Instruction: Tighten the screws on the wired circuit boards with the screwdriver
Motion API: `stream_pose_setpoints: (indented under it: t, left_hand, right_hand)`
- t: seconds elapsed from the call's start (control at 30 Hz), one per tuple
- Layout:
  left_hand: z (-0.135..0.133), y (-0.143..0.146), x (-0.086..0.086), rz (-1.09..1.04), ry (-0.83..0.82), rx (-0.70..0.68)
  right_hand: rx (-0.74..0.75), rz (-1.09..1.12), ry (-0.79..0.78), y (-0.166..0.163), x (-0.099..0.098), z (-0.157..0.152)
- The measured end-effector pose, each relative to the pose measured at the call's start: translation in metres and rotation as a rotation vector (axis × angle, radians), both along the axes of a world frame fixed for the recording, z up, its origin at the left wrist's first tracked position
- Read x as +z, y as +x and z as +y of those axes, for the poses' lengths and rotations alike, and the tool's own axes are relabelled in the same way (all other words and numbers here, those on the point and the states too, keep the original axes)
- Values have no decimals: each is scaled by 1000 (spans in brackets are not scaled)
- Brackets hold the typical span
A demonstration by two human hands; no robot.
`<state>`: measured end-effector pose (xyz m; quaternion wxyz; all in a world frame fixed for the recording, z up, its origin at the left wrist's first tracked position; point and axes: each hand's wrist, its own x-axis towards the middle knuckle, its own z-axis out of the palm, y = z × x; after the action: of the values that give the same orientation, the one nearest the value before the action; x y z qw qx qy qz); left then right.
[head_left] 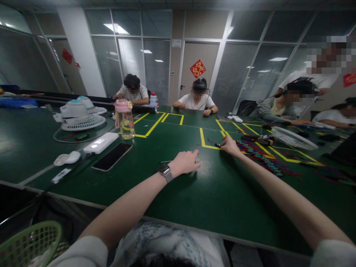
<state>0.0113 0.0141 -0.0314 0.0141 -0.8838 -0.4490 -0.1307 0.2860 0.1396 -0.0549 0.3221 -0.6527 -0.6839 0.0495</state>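
My left hand (185,162) hovers over or rests on the green table, fingers apart, holding nothing. A watch (164,169) is on that wrist, and a thin dark stick-like thing (165,161) lies behind it. Farther forward, my right hand (230,145) has its fingertips pinched on a small circuit board with wires (217,145), beside a yellow tape outline (204,138). The fingers partly hide the board. Right of that hand lies a row of several small green circuit boards with red and blue wires (261,158).
Left on the table (178,207) are a phone (112,157), a white power strip (101,143), an earbud case (67,158), a drink bottle (126,120) and white fan parts (82,116). A fan grille (293,138) lies right. Several people sit around the table; one person stands.
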Motion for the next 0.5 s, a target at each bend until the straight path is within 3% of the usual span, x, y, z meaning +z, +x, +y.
stream_pose_setpoints:
  t: [0.13,0.27,0.37,0.5]
  left_hand:
    - [1,-7,24,-176,119,55]
    - [4,-13,45,-613,337,-42]
    - [3,-11,52,-973,193,-124]
    - [-4,-2,51,-1307,-62,-256]
  right_hand:
    - [141,39,-84,-15,-5,-40]
    - [451,232,-104,-45,-14,-102]
    - [579,328,-123,-73,-17,-141]
    - [613,383,-140,-100,-15,-163]
